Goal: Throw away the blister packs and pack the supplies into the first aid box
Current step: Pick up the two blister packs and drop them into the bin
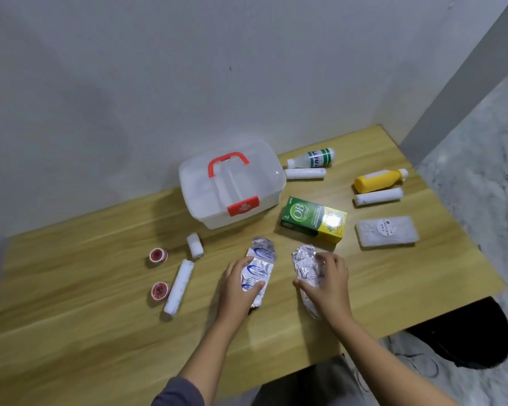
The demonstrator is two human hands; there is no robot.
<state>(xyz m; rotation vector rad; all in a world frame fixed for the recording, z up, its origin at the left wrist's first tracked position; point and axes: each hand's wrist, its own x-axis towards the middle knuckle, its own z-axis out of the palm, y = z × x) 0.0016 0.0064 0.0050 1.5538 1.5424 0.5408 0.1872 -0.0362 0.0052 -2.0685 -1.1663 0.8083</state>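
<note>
Two silver blister packs lie on the wooden table (85,332). My left hand (237,285) grips the one with blue print (260,260); my right hand (329,281) grips the plain foil one (304,259). The translucent first aid box (232,186), lid shut, red handle and latch, stands behind them. Around it lie a green-yellow herbal box (314,219), a white bottle with green label (313,159), a yellow bottle (379,180), white bandage rolls (305,173) (378,197) (179,287) (194,245), a white packet (386,231) and two red tape rolls (158,255) (160,290).
The table stands against a grey wall. Its right edge drops to a marble-patterned floor (481,171), where a black bin (458,338) sits below the near right corner. My grey trousers show at the table's front edge.
</note>
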